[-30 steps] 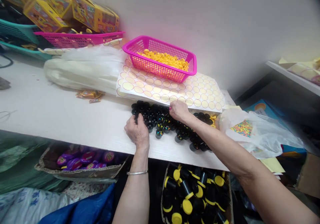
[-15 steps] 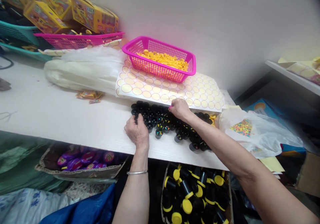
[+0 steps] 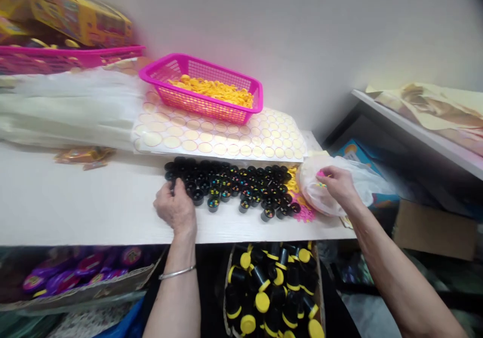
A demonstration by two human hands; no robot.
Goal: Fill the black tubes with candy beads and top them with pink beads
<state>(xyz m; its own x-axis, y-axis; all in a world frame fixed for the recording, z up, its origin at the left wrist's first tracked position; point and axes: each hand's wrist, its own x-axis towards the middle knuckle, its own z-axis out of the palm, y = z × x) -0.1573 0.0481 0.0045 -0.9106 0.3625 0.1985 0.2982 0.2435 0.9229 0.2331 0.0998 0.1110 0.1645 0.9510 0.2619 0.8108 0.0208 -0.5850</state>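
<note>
Many small black cups (image 3: 226,183) stand packed together on the white table, several with coloured candy beads in them. At the left end of this group, my left hand (image 3: 176,208) is curled with thumb and fingers around a black cup (image 3: 172,185); its fingertips are partly hidden. My right hand (image 3: 337,183) pinches a small pink scoop (image 3: 320,173), blurred and mostly covered by the fingers. It is at the mouth of a clear plastic bag (image 3: 315,197), where a few coloured beads show below the fingers.
A pink basket (image 3: 204,107) of yellow rings stands on sticker sheets (image 3: 219,149) behind the cups. Yellow and pink pieces (image 3: 304,212) lie by the bag. Below the table edge are a box of yellow-capped black bottles (image 3: 260,277) and a box of purple containers (image 3: 88,267). A shelf (image 3: 415,127) juts in at right.
My right hand has moved right from above the cups to the bag, carrying the pink scoop. My left hand stays at the cups' left end. The view has shifted right.
</note>
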